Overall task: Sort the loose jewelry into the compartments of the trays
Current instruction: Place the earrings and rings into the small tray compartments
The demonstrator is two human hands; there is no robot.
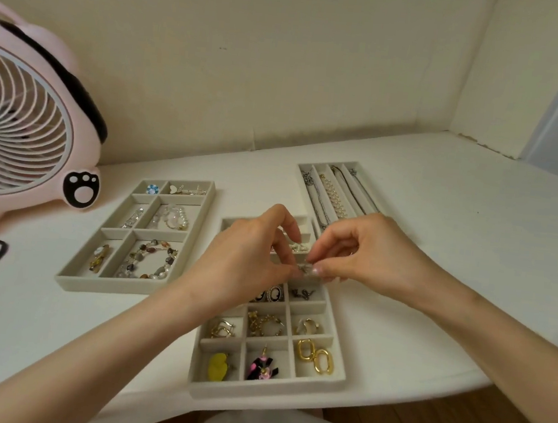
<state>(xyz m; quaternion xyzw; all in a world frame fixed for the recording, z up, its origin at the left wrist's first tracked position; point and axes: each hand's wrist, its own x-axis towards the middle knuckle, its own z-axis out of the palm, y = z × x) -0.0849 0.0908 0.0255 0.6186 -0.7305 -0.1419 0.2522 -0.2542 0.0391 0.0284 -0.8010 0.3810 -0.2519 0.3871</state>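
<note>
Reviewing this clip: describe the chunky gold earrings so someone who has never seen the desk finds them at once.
Take the tray nearest the person, the one divided into small squares. The gold earrings lie in its near right corner compartment. Unlike the pink-and-black piece beside them and the silvery hoops behind, they are two thick, plain oval links.

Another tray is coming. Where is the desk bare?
Bare: desk right of the necklace tray; the front-left patch between the left tray and the near edge. Crowded: the middle tray, where left hand and right hand pinch a silver piece; beside the fan.
</note>
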